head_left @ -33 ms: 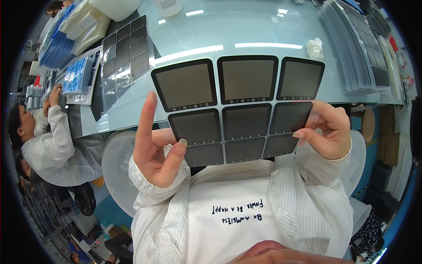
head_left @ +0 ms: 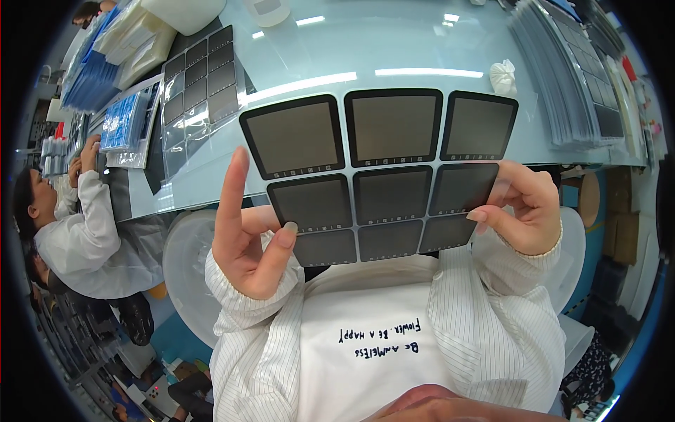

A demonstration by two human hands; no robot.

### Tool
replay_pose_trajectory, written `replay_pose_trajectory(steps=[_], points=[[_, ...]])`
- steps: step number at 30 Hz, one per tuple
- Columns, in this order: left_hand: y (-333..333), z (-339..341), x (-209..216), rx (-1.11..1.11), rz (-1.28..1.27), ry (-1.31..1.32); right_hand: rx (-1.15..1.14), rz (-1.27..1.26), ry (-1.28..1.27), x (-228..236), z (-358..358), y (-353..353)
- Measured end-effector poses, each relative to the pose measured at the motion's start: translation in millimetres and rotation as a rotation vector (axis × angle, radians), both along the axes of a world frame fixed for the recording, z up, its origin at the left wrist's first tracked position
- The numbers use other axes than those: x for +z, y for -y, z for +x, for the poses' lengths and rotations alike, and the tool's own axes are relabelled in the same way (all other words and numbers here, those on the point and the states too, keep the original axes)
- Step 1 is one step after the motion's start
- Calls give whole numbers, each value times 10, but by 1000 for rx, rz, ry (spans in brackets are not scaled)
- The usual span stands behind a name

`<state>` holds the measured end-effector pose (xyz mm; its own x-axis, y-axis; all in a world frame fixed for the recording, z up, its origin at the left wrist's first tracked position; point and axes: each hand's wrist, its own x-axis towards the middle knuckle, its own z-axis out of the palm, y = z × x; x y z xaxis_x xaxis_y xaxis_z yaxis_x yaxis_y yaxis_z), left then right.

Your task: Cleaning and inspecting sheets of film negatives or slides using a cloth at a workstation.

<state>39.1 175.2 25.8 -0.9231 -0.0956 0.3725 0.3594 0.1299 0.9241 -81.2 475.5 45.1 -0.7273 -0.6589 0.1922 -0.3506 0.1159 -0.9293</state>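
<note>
Here, sheet of dark square panels, three by three, black-bordered, held up over near edge of pale blue-grey table, in front of chest. Right hand pinching sheet's lower right corner, thumb on front, fingers curled behind; shut on it. Left hand mostly open: index finger straight up alongside sheet's left edge, thumb tip pressing lower left panel, other fingers loosely bent. Looks like a steadying touch, not a grip.

Judgement: sheet thin and flexible, so best kept flat w/ light edge contact only, fingertips off panel faces to avoid marks; support both sides evenly so it doesn't sag or crease.

Containers etc.: another sheet of like panels in clear wrap lying flat on table, upper left. Beside it blue tray w/ small blue pieces, contents too small to tell. Stack of clear-bagged blue items further left. Pile of thin grey sheets fanned at right. White crumpled cloth near it. White tub at far edge, inside not visible. Co-worker in white coat at left, hands raised at own bench.
</note>
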Motion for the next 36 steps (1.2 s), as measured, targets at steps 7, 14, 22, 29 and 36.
replay_pose_trajectory(steps=[7,14,22,29,36], points=[[21,17,-34,51,-24,-31,-29,28,25,21,43,17],[0,28,-7,104,9,-22,-31,-32,-6,16,73,28],[50,9,-16,50,-24,-41,-72,-165,47,106,101,165],[53,35,7,209,-77,-42,-160,-240,188,65,136,191],[-9,15,-44,256,-29,-32,-324,-216,118,119,66,212]])
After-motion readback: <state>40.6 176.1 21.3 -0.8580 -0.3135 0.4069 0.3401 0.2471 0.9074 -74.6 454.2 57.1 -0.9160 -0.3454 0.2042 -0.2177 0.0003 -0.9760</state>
